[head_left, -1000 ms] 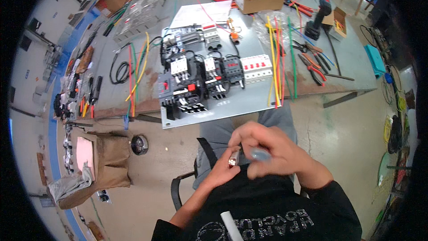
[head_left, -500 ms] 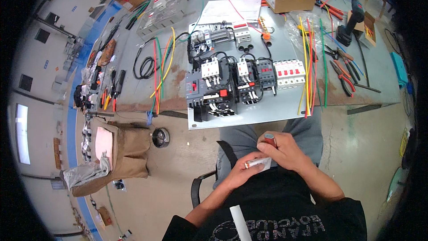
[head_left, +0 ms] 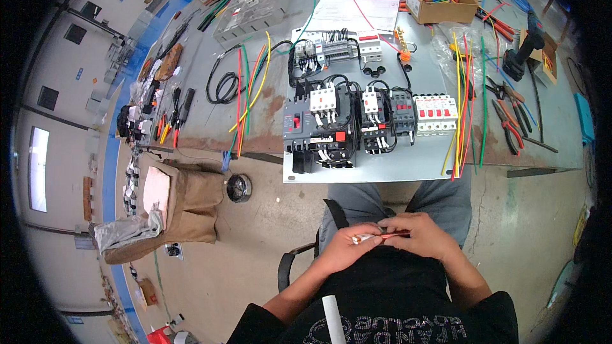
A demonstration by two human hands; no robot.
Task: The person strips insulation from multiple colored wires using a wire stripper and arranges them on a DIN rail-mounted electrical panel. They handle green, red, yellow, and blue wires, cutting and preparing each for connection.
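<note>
Red and White, Held Close

A slim red piece (head_left: 394, 234) and a small white piece (head_left: 366, 239) lie close together between two bare hands, just in front of a dark shirt (head_left: 389, 283), between four and five o'clock in the head view. The left hand (head_left: 346, 250) is nearly closed, fingers curled around the white piece; the right hand (head_left: 426, 236), its fingers bent and tips drawn together, appears to pinch the red piece from the three o'clock side.

Both look light enough for fingertips alone. The red piece seems stiff and smooth, apt to roll, and is probably best pinched near its middle; the white one may dent, so a gentle hold along its sides looks wiser.

Narrow and straight, the red piece darkens toward three o'clock, while the pale one shows orange at its nine o'clock end. Fingers cover much of both; whether they join cannot be told.

At twelve o'clock from the hands, a metal panel (head_left: 398, 164) of wired switchgear (head_left: 325, 129) rests on the worktop (head_left: 268, 129); red-handled pliers (head_left: 510, 134) lie between one and two.
</note>
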